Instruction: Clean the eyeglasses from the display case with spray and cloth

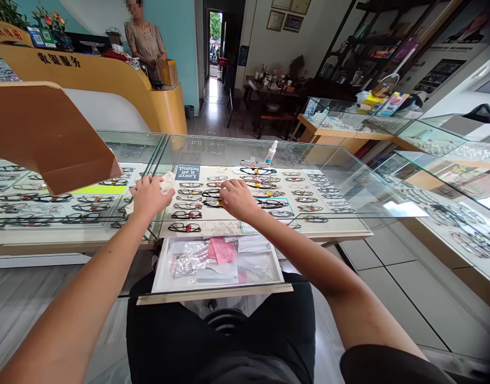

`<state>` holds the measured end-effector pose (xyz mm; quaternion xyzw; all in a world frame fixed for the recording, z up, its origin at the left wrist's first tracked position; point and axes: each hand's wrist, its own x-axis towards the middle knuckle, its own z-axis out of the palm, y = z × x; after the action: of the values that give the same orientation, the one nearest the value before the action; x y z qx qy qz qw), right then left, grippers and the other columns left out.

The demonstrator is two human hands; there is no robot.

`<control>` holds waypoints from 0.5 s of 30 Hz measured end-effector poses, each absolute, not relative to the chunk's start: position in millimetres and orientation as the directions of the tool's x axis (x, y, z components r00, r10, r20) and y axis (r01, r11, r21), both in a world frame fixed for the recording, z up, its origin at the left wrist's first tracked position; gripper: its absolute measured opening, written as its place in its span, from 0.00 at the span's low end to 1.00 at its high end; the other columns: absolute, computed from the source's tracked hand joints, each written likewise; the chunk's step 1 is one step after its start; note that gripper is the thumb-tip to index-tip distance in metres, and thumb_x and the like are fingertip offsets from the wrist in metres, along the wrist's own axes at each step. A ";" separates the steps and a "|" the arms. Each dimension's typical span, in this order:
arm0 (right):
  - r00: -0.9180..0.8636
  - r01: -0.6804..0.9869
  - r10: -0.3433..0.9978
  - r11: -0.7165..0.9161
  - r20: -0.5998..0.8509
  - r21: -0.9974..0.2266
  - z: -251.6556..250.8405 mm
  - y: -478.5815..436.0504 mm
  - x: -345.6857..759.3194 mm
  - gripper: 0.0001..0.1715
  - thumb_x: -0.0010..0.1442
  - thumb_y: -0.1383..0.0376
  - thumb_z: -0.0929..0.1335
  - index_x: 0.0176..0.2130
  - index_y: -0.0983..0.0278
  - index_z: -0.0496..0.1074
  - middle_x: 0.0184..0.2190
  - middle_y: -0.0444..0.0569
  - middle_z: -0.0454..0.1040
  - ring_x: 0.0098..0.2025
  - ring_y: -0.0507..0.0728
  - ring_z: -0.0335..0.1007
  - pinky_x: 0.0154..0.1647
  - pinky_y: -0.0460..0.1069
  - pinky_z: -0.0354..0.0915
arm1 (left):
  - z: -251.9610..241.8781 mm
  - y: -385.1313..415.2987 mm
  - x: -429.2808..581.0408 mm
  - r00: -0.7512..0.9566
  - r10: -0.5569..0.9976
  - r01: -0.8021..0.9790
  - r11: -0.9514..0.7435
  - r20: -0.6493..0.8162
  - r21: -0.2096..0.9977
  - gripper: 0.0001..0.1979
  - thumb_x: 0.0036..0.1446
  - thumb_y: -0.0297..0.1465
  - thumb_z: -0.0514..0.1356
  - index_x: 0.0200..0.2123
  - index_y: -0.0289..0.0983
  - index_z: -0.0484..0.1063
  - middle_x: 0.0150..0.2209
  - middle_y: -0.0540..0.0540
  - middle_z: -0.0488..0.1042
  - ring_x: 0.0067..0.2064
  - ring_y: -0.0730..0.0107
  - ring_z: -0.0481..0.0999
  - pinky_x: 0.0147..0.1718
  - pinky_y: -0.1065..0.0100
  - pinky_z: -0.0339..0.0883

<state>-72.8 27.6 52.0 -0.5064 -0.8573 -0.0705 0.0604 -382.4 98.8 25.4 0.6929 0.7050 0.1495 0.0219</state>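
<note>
My left hand is closed on a crumpled whitish cloth, resting over the glass counter near a seam between two panes. My right hand, fingers bent downward, is at a pair of dark-framed eyeglasses on the counter; the fingers hide part of the frame. More dark eyeglasses lie just right of that hand. Behind them stands a small white spray bottle. Under the glass, rows of eyeglasses lie on a pale board.
A pulled-out drawer above my lap holds clear plastic bags and pink paper. A brown cardboard flap juts in at left. A person stands behind the yellow service desk. More display cases stand at right.
</note>
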 end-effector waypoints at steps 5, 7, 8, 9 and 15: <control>-0.537 0.837 0.803 0.547 0.258 0.038 63.9 11.6 -76.0 0.16 0.78 0.64 0.65 0.49 0.66 0.81 0.62 0.64 0.78 0.62 0.71 0.65 0.67 0.64 0.59 | 26.7 97.7 -382.4 -0.035 0.987 0.969 -0.004 0.156 0.245 0.36 0.66 0.51 0.55 0.69 0.37 0.72 0.70 0.25 0.69 0.71 0.27 0.66 0.69 0.34 0.61; -0.655 0.741 0.708 0.670 0.264 0.040 58.6 -6.7 -85.7 0.18 0.80 0.64 0.62 0.49 0.66 0.80 0.56 0.63 0.80 0.58 0.68 0.68 0.61 0.62 0.62 | 25.7 98.3 -382.6 -0.039 0.986 0.970 -0.001 0.161 0.243 0.36 0.65 0.51 0.56 0.69 0.38 0.72 0.70 0.26 0.69 0.71 0.27 0.66 0.69 0.34 0.61; -0.730 0.666 0.643 0.745 0.231 0.032 51.8 -17.0 -92.0 0.18 0.81 0.64 0.61 0.49 0.65 0.80 0.53 0.62 0.81 0.55 0.67 0.69 0.57 0.60 0.64 | 25.0 98.7 -382.7 -0.042 0.985 0.971 0.001 0.165 0.240 0.35 0.65 0.51 0.56 0.68 0.38 0.73 0.70 0.26 0.69 0.71 0.27 0.66 0.69 0.35 0.61; -0.800 0.584 0.573 0.811 0.179 0.013 42.4 -26.7 -98.4 0.19 0.81 0.64 0.61 0.48 0.65 0.80 0.50 0.60 0.81 0.52 0.65 0.70 0.53 0.58 0.65 | 24.4 99.0 -382.7 -0.044 0.985 0.972 0.003 0.170 0.235 0.35 0.65 0.51 0.56 0.68 0.38 0.73 0.70 0.26 0.69 0.71 0.28 0.66 0.69 0.35 0.62; -0.794 0.607 0.598 0.777 -0.109 -0.163 -25.5 -17.2 -110.0 0.16 0.81 0.62 0.65 0.47 0.67 0.81 0.50 0.57 0.83 0.54 0.61 0.78 0.58 0.56 0.74 | 22.4 99.3 -382.5 -0.041 0.984 0.974 0.001 0.171 0.227 0.33 0.66 0.50 0.57 0.67 0.39 0.73 0.68 0.27 0.71 0.70 0.29 0.67 0.68 0.36 0.63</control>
<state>-110.0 -17.2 -25.5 -0.3197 -0.9424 0.0953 -0.0253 -382.5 99.3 22.4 0.6921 0.7074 0.1423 0.0183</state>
